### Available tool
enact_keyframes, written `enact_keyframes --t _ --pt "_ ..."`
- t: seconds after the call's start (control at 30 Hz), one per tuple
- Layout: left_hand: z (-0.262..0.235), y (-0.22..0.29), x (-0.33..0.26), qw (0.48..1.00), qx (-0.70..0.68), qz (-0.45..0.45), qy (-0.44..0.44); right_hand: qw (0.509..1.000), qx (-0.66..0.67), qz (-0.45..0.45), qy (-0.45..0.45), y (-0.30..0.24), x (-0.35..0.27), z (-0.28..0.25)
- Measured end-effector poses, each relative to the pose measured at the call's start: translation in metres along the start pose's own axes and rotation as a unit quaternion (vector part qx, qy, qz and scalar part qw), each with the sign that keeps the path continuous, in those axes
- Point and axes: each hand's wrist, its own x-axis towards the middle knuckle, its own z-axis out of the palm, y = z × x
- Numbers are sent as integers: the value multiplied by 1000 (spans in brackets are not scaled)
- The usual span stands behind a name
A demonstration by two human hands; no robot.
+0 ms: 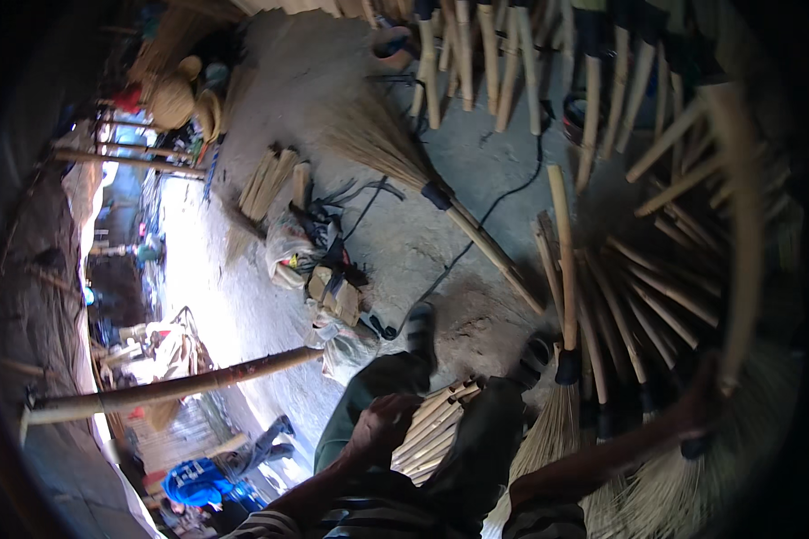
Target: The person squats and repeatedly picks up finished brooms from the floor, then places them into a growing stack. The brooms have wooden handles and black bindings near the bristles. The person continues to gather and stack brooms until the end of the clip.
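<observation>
My right hand is at the far right, closed around the lower handle of a broom. Its pale handle rises toward the top of the view, and blurred straw bristles spread near my hand. My left hand is over my left knee with its fingers curled in, and nothing shows in it. Beside my right leg stands a broom with a black binding. More brooms lie fanned out to its right, their handles pointing away. Another broom lies on the floor ahead of my feet, bristles toward the far left.
Cut bamboo sticks lie between my legs. Rows of upright handles stand at the back. A black cord crosses the floor. Left are a bag, a straw bundle and a bamboo pole. A person in blue is lower left.
</observation>
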Motion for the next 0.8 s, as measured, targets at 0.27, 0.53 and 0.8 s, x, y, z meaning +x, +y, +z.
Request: enact_keyframes --t 0.27,0.53,0.8 --pt "-67 140 49 920 -140 256 262 944 133 -301 24 -117 101 -101" --pt "-44 43 113 976 -8 124 179 560 650 241 -454 -310 -110 -89" --pt "154 -108 127 893 -394 -136 171 734 244 86 -628 -420 -331 -22"
